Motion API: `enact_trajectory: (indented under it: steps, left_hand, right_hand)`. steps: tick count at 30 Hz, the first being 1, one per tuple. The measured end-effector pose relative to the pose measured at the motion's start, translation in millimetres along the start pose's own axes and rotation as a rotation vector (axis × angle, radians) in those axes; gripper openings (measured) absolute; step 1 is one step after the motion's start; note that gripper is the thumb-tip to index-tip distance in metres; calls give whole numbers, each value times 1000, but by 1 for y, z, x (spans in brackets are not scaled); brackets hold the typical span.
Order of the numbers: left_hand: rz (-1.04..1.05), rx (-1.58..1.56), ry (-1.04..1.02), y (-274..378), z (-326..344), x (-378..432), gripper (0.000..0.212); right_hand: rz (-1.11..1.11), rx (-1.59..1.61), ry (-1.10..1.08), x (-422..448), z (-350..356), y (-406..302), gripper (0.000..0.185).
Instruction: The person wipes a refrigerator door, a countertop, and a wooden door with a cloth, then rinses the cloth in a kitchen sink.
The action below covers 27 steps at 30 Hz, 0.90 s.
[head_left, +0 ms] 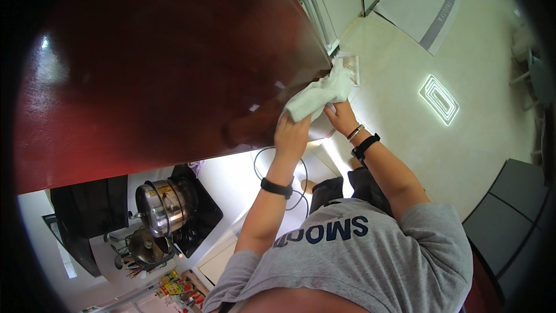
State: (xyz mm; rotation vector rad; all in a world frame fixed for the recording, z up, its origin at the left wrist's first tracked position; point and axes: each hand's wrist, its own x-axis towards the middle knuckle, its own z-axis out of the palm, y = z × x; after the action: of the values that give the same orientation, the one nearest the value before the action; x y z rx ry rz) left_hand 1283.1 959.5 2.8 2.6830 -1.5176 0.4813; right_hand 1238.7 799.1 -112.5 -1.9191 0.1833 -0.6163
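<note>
A white towel-like cloth lies bunched against the near right corner of a large, glossy dark red panel. Its far end reaches past the panel's edge. My left hand holds the near end of the cloth, fingertips partly hidden under it. On the right, my right hand grips the cloth's lower side, with its thumb in sight and the other fingers mostly covered. Faint reflections show on the panel beside my left hand.
A stacked steel steamer pot stands on a black cooktop at lower left, near a lidded pan and utensils. A dark cable loops near my feet. Metal poles stand beyond the panel. A mat lies on the pale floor.
</note>
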Motion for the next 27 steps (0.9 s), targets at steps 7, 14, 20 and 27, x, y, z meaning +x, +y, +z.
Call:
enact_trajectory:
  steps: [7,14,20,27]
  left_hand:
    - [-119,156,410,-7,-109,38,39]
    - [-120,182,463,7,-105,71,44]
    - [54,130,26,7,-21,42,39]
    - [110,121,111,8,2,29,34]
  right_hand:
    - [-495,-52,157,96,-60,-126,43]
    - [-500,193,273,124,-57,-110,35]
    - [-4,143,154,45,-23,4,35]
    - [134,120,100,18,-16,16,38]
